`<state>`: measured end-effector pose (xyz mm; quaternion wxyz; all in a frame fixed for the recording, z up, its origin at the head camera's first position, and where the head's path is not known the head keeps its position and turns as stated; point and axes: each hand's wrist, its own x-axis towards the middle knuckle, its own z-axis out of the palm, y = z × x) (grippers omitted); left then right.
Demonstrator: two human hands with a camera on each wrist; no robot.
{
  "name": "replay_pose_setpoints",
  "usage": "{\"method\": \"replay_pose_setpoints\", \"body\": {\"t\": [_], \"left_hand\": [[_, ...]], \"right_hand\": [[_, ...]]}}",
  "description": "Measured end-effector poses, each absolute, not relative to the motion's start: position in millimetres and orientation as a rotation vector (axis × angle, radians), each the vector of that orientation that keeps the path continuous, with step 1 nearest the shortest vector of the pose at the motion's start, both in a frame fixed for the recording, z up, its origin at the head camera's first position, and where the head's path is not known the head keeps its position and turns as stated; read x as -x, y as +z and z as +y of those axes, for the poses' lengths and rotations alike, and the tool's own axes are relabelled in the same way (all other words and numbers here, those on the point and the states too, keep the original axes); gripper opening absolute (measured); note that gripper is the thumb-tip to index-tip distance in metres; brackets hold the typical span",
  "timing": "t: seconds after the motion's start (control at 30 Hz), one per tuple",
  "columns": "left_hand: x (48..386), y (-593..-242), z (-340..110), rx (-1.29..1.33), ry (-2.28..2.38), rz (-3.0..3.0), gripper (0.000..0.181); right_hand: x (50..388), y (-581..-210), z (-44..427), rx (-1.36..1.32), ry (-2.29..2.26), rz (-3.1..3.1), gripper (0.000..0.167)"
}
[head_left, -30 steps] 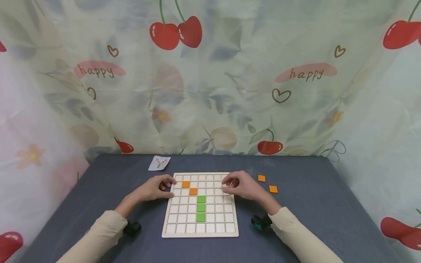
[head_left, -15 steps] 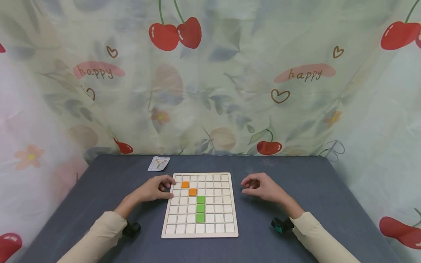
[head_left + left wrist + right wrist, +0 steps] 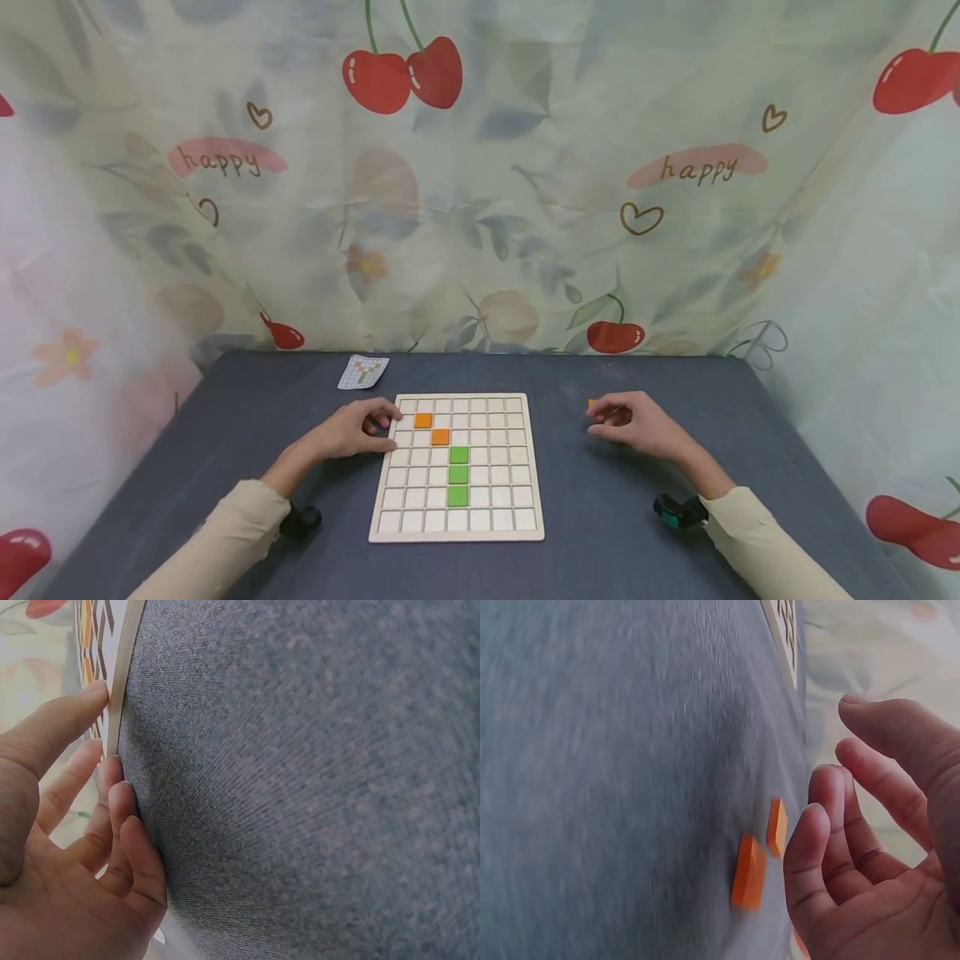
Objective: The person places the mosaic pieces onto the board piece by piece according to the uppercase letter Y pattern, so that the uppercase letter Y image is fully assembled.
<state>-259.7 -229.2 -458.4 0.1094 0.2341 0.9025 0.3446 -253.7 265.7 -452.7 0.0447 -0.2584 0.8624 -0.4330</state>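
A pale square-gridded board (image 3: 491, 479) lies on the dark table. Two orange tiles (image 3: 423, 421) sit diagonally in its upper left cells, and three green tiles (image 3: 458, 475) form a column at its middle. My left hand (image 3: 356, 429) rests at the board's left edge, thumb and fingertips touching the rim. To the right of the board hovers my right hand (image 3: 637, 427), thumb and fingers apart with nothing between them. Beside it on the table lie two loose orange square tiles (image 3: 748, 876); in the head view the hand hides all but a corner of one.
A small paper card (image 3: 363, 372) printed with a grid and coloured squares lies behind the board to the left. The dark table (image 3: 600, 533) ends at a patterned curtain (image 3: 480, 208) at the back and sides.
My right hand has moved from over the board's right edge out to the right, over the loose orange tiles. The left hand and the board have stayed in place.
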Motion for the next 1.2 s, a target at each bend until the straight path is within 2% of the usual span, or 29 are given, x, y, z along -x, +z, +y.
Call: {"method": "replay_pose_setpoints", "body": {"t": [0.5,0.63,0.9,1.2], "left_hand": [[257,-457,-227,-0.67,1.003,2.663,0.039],[258,-456,-227,-0.669,1.007,2.661,0.039],[258,-455,-227,-0.66,1.007,2.653,0.039],[259,-456,-227,-0.631,1.006,2.65,0.039]], "right_hand": [[258,-452,308,0.716,-1.269,2.658,0.024],[260,-454,316,0.685,-1.244,2.655,0.03],[259,-456,320,0.671,-1.191,2.624,0.042],[261,-459,319,0.689,-1.094,2.668,0.041]]}}
